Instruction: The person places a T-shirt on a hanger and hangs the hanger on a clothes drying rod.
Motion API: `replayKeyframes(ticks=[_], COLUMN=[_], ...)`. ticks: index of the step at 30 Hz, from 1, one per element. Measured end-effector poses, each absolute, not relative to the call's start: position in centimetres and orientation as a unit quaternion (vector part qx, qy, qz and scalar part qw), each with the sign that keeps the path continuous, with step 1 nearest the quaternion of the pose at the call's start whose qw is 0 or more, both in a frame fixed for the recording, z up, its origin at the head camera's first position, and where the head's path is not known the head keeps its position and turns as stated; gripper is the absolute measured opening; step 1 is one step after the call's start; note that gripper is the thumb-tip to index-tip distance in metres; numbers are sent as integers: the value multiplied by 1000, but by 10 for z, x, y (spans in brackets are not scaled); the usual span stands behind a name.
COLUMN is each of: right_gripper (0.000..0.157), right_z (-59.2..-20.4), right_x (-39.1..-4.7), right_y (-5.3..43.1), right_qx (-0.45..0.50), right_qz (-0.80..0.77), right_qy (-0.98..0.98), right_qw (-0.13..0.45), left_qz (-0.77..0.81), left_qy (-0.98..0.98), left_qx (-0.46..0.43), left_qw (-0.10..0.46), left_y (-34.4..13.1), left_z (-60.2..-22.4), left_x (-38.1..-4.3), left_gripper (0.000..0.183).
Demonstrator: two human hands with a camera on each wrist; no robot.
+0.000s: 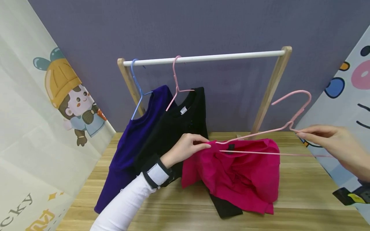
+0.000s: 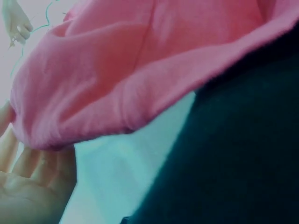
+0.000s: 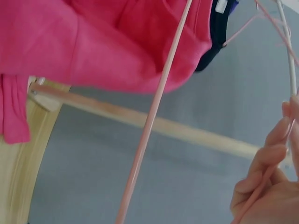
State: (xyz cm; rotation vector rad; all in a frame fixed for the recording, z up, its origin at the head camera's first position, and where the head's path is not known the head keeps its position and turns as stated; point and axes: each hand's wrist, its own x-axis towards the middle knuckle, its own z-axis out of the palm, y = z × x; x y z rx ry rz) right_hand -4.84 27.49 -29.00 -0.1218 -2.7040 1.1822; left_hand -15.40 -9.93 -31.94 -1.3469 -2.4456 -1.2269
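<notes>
A bright pink garment (image 1: 245, 179) with a small black label (image 1: 231, 147) at its neckline hangs bunched over the table. My left hand (image 1: 188, 147) pinches its upper left edge between thumb and fingers. One end of a pink hanger (image 1: 260, 131) reaches inside the neckline near that grip. My right hand (image 1: 338, 141) holds the hanger's other arm close to the hook's base, thumb against fingers. In the right wrist view, the hanger's lower bar (image 3: 154, 102) crosses in front of the pink cloth. The left wrist view shows the left palm (image 2: 37, 186) under the cloth edge.
Behind stands a rack with a white rail (image 1: 225, 57) and wooden posts (image 1: 271, 89). On its left side hang a purple garment (image 1: 130, 150) on a blue hanger (image 1: 138, 89) and a black garment (image 1: 170, 131) on another pink hanger. Below is the wooden tabletop (image 1: 303, 189).
</notes>
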Motion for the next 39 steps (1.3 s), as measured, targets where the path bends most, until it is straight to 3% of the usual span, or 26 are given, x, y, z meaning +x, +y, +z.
replayKeyframes(ticks=[11,18,34,39], right_gripper=[36,23,22,14], right_z=[-288,-289,-285,-285], right_x=[-55,-54,-51,-50], right_y=[240,232,231,217], right_qx=[-23,34,44,98], right_qz=[395,404,399,393], right_qy=[-913,-908,-914,-908], right_qw=[95,108,64,103], left_qz=[-343,-314,-343,-348], left_qy=[-837,-854,-801,-792], left_qx=[-425,-414,-490,-502], left_qw=[6,1,-8,0], left_y=[-93,-88,-86,-82], left_z=[-316,-316,-316,-313], left_x=[-141,-131,-124,-122], left_gripper=[13,12,7,10])
